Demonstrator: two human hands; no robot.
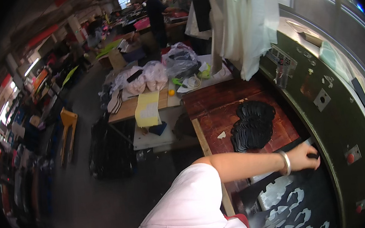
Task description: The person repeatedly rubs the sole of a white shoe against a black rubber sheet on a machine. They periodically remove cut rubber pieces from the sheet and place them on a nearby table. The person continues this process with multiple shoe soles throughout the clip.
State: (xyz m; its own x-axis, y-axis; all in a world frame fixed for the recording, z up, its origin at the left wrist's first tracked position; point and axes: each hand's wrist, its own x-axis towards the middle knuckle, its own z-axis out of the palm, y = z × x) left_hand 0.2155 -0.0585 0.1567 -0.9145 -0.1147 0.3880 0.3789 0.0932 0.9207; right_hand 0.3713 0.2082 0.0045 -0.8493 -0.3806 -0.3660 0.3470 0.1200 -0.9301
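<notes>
My left hand (304, 156), with a silver bangle on the wrist, reaches across to the right beside the green machine. Its fingers are curled around something small and dark, mostly hidden by them. Below the hand lies a black sheet (267, 190) with many cut-out shapes, pale surface showing through the holes. Just beyond my forearm, stacks of thin black cut pieces (252, 127) rest on the reddish-brown wooden table (210, 107). A small pale scrap (222, 135) is to their left. My right hand is out of view.
The long green machine body (315, 79) with red buttons (350, 158) borders the right side. White cloth (244, 24) hangs above the table's far end. Bagged goods (152, 75) and a yellow paper (147, 108) lie on another table. A yellow pallet jack (67, 129) and another person (155, 17) are farther off.
</notes>
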